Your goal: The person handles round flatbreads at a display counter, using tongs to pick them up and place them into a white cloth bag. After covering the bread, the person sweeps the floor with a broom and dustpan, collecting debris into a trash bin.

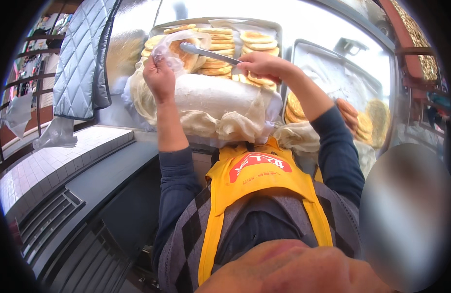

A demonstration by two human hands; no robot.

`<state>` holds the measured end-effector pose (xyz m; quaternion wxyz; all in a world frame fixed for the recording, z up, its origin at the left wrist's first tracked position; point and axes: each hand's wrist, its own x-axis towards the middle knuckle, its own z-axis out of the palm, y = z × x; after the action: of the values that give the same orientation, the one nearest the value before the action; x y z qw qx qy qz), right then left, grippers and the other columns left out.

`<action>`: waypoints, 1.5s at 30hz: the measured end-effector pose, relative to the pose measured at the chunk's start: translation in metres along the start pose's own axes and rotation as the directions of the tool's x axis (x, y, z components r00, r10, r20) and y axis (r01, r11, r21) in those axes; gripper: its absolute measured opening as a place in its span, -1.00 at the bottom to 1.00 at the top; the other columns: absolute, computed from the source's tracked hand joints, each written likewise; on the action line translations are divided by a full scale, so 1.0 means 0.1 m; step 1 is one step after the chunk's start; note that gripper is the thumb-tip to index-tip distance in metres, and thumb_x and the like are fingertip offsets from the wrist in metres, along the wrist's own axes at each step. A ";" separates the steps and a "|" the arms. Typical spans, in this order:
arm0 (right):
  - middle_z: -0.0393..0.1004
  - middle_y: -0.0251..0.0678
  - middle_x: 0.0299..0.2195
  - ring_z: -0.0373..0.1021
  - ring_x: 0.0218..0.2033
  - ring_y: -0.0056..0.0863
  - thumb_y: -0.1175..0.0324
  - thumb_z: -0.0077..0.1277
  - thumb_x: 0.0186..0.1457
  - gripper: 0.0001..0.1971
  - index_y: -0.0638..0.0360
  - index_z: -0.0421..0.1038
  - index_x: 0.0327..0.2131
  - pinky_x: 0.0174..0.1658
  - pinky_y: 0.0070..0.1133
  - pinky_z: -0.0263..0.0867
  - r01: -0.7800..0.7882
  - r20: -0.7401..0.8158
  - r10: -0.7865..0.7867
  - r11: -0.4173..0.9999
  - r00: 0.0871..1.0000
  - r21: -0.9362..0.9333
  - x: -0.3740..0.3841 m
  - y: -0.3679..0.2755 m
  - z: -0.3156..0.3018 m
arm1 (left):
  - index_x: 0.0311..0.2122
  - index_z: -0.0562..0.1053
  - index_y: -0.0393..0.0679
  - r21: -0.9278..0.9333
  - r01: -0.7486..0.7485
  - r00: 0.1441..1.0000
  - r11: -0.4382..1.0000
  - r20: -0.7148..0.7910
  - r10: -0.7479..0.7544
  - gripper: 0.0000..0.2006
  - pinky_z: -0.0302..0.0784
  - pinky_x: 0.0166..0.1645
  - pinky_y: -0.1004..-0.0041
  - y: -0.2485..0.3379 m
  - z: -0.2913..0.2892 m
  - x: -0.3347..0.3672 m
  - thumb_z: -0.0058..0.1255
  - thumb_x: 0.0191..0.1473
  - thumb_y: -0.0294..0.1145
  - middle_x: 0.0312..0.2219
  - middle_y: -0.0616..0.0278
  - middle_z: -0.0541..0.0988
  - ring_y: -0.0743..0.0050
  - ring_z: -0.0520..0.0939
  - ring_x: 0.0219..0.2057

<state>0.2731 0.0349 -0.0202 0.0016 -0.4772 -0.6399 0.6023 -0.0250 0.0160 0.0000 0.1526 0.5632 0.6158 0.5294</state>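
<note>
While the left hand [159,82] is closed on a clear bag [163,51], the right hand [263,65] grips metal tongs [213,54], fingers wrapped; flatbread [183,58] sits in the bag at the tong tips, above the tray's [280,36] left side.

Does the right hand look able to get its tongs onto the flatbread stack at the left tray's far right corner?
Probably yes: that flatbread stack lies uncovered just beyond the right hand. The tongs point left, though, tips at the clear bag in the left hand, so they would need turning first.
</note>
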 end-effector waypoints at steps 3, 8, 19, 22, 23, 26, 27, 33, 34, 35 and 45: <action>0.49 -0.19 -0.48 0.45 -0.46 -0.36 0.10 -0.02 0.28 -0.63 0.30 0.45 -0.21 -0.34 -0.39 0.39 -0.168 -0.068 0.160 0.974 0.985 -0.149 -0.48 -0.13 0.11 | -0.20 0.58 -0.27 -0.198 0.214 0.959 0.956 -0.142 -0.244 -0.79 0.43 -0.53 0.54 -0.22 -0.14 0.14 -0.08 0.29 -0.42 -0.46 0.26 0.61 0.58 0.54 -0.55; 0.48 -0.08 -0.39 0.44 -0.28 -0.05 0.21 0.13 0.17 -0.66 0.29 0.34 -0.16 -0.21 -0.28 0.33 -0.073 -0.482 -0.067 0.961 0.874 -0.266 -1.94 0.88 0.23 | -0.21 0.59 -0.32 -0.150 0.210 0.963 0.966 -0.137 -0.230 -0.80 0.57 -0.30 0.49 0.02 -0.10 0.44 -0.07 0.25 -0.47 -0.37 0.18 0.65 0.43 0.64 -0.38; 0.47 -0.22 -0.22 0.48 -0.17 -0.14 0.28 0.18 0.07 -0.47 0.03 0.33 0.14 -0.17 -0.29 0.44 -0.819 -0.864 0.181 0.455 0.470 -0.350 -5.04 2.52 0.32 | -0.14 0.56 -0.37 -0.304 0.128 0.981 0.944 -0.098 -0.165 -0.77 0.60 -0.19 0.43 0.65 0.28 0.89 0.02 0.23 -0.42 -0.23 0.08 0.64 0.32 0.67 -0.27; 0.46 -0.23 -0.22 0.47 -0.18 -0.16 0.30 0.18 0.07 -0.46 0.02 0.33 0.14 -0.17 -0.30 0.42 -0.744 -0.824 0.112 0.509 0.556 -0.433 -5.22 2.68 0.13 | -0.17 0.57 -0.40 -0.295 0.054 0.981 0.954 -0.165 -0.107 -0.79 0.63 -0.15 0.37 1.27 0.48 0.78 0.11 0.15 -0.47 -0.23 0.06 0.64 0.28 0.67 -0.25; 0.46 -0.23 -0.22 0.47 -0.18 -0.16 0.30 0.18 0.06 -0.46 0.02 0.33 0.14 -0.18 -0.29 0.42 -0.730 -0.810 0.106 0.511 0.577 -0.453 -5.25 2.71 0.07 | -0.16 0.57 -0.40 -0.345 0.033 0.989 0.938 -0.125 -0.081 -0.78 0.64 -0.13 0.34 1.34 0.53 0.81 0.10 0.14 -0.47 -0.21 0.04 0.64 0.25 0.67 -0.23; 0.46 -0.23 -0.21 0.46 -0.18 -0.14 0.35 0.19 0.04 -0.46 0.04 0.34 0.13 -0.17 -0.29 0.40 -0.695 -0.775 0.112 0.535 0.622 -0.480 -5.22 2.69 -0.10 | -0.14 0.56 -0.40 -0.455 0.006 0.998 0.891 -0.058 -0.036 -0.76 0.67 -0.08 0.28 1.60 0.70 0.83 0.07 0.16 -0.45 -0.18 0.01 0.63 0.20 0.68 -0.19; 0.46 -0.22 -0.21 0.45 -0.17 -0.12 0.38 0.20 0.02 -0.46 0.05 0.34 0.12 -0.15 -0.31 0.39 -0.688 -0.767 0.135 0.559 0.627 -0.464 -5.20 2.71 -0.13 | -0.14 0.56 -0.40 -0.502 0.046 0.998 0.864 -0.018 -0.064 -0.76 0.67 -0.08 0.27 1.70 0.81 0.78 0.06 0.16 -0.45 -0.18 0.01 0.63 0.20 0.68 -0.19; 0.46 -0.18 -0.25 0.46 -0.19 -0.11 0.43 0.15 0.02 -0.58 0.11 0.34 0.00 -0.16 -0.29 0.38 -0.628 -0.717 0.093 0.568 0.691 -0.532 -4.95 2.75 -0.40 | -0.14 0.56 -0.37 -0.486 0.107 0.982 0.867 0.187 -0.016 -0.77 0.66 -0.10 0.34 2.04 1.45 0.15 0.02 0.22 -0.41 -0.22 0.04 0.65 0.27 0.68 -0.19; 0.46 -0.18 -0.26 0.46 -0.19 -0.11 0.43 0.14 0.02 -0.60 0.12 0.34 -0.03 -0.17 -0.28 0.38 -0.618 -0.707 0.072 0.554 0.704 -0.559 -4.89 2.73 -0.46 | -0.14 0.56 -0.36 -0.478 0.149 0.974 0.865 0.220 -0.046 -0.77 0.65 -0.14 0.38 2.07 1.54 0.04 0.02 0.23 -0.41 -0.24 0.06 0.65 0.31 0.67 -0.21; 0.46 -0.18 -0.27 0.46 -0.19 -0.11 0.43 0.13 0.03 -0.63 0.12 0.34 -0.05 -0.17 -0.28 0.39 -0.611 -0.697 0.056 0.534 0.715 -0.585 -4.82 2.73 -0.51 | -0.16 0.57 -0.34 -0.616 0.358 0.930 0.702 0.300 -0.212 -0.78 0.64 -0.20 0.44 2.24 1.65 -0.20 0.01 0.24 -0.40 -0.26 0.10 0.66 0.38 0.67 -0.25; 0.53 -0.08 -0.26 0.50 -0.27 -0.09 0.37 0.06 0.15 -0.58 0.24 0.37 0.08 -0.21 -0.29 0.39 -0.567 -0.767 0.006 0.678 0.641 -0.468 -4.72 3.12 -0.09 | -0.29 0.57 -0.30 -0.207 0.323 0.741 0.924 0.663 -0.110 -0.77 0.31 -0.46 0.49 0.95 2.40 -1.29 0.00 0.24 -0.34 -0.64 0.35 0.49 0.63 0.42 -0.59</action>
<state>0.7254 -0.3035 0.0111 -0.0279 -0.7401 -0.6667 0.0838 0.2545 0.0025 -0.0684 0.5000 0.6019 0.4981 0.3736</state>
